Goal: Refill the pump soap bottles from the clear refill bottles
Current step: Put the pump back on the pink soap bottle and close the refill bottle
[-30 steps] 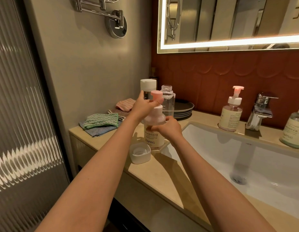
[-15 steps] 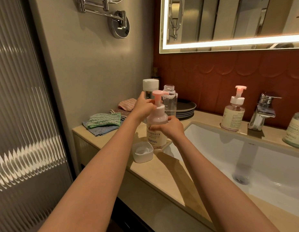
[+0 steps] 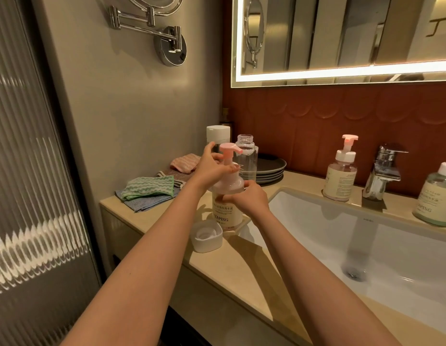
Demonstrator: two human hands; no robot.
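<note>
A translucent pink plastic pump bottle (image 3: 227, 208) with a cream label printed YAPING stands upright on the counter (image 3: 242, 270) at the left corner of the sink (image 3: 316, 221). Its pink pump head (image 3: 228, 149) sits on the neck with the spout pointing right. The left hand (image 3: 212, 168) grips the collar and the right hand (image 3: 249, 198) wraps the body. Just behind stands a clear plastic refill bottle (image 3: 247, 161), uncapped, its threaded neck bare. To its left is a second clear bottle with a tall white cap (image 3: 218, 134), largely hidden. A matching pink-pump bottle (image 3: 340, 182) stands upright left of the tap (image 3: 384, 168). A greenish white-collared pump bottle (image 3: 435, 201) stands at the right edge.
</note>
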